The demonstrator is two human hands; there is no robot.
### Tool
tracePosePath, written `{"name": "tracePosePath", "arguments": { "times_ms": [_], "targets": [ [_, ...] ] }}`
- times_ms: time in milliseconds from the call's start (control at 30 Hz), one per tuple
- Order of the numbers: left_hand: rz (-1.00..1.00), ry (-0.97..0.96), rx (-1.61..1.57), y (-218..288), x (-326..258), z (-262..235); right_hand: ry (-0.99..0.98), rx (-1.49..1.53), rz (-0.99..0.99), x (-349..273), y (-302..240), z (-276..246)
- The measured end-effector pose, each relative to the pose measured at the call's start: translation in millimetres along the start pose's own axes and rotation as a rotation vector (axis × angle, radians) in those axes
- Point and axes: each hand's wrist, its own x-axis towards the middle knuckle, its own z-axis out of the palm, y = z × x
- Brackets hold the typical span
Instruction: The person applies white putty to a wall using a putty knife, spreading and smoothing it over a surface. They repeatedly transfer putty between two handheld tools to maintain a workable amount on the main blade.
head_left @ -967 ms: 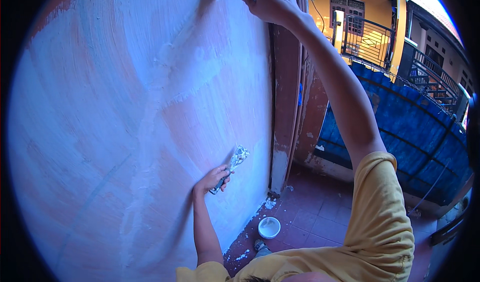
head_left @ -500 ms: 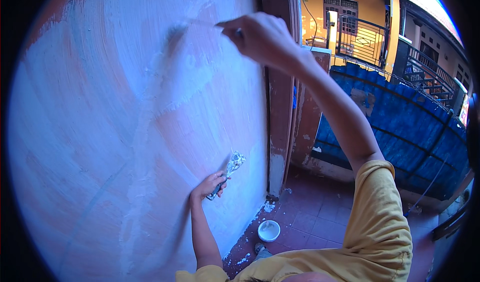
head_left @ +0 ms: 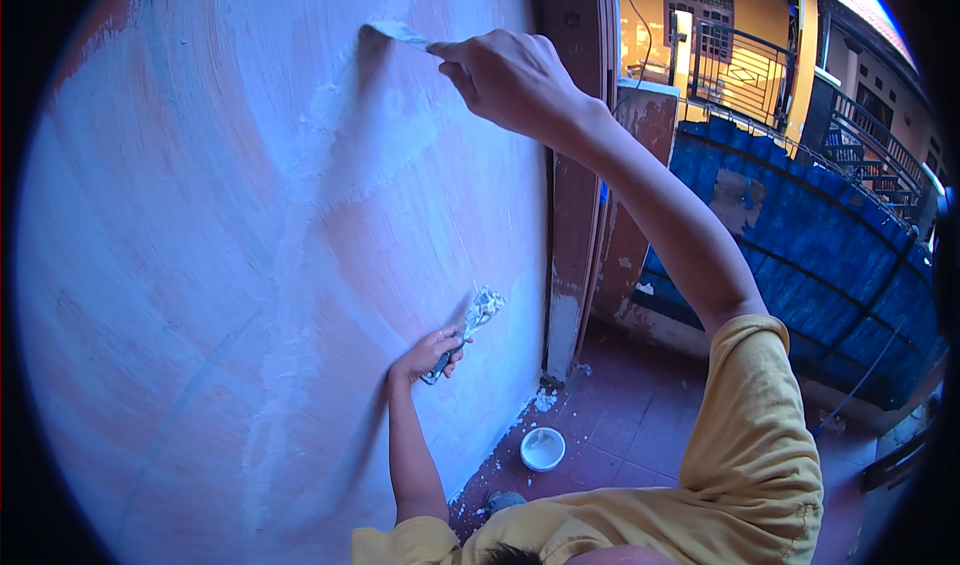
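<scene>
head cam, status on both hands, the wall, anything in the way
Right hand gripping scraper, blade apparently on wall. Left hand closed on second scraper, caked white. Wall streaked white, pinkish patches showing. No obstruction visible near upper blade.

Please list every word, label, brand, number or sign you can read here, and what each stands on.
There is no readable text.
Wall, white tub and yellow shirt: no lettering visible.
Lower scraper in the left hand, upper scraper in the right hand: any marking is too small or covered to read.
</scene>
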Motion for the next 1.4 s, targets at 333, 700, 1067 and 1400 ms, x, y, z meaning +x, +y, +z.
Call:
{"name": "tracePosePath", "arguments": {
  "times_ms": [333,700,1067,1400],
  "targets": [
    [0.022,0.118,-0.001,21,-11,27,-0.402,0.989,0.485,-231,-9,-37],
    [0.152,0.098,-0.081,66,-40,64,-0.185,0.989,0.985,-385,-55,37],
    [0.013,0.236,0.180,89,-37,83,-0.113,0.876,0.718,-365,-46,49],
    [-0.089,0.127,-0.002,63,-21,34,-0.261,0.684,0.637,-362,-62,98]
  ]
}}
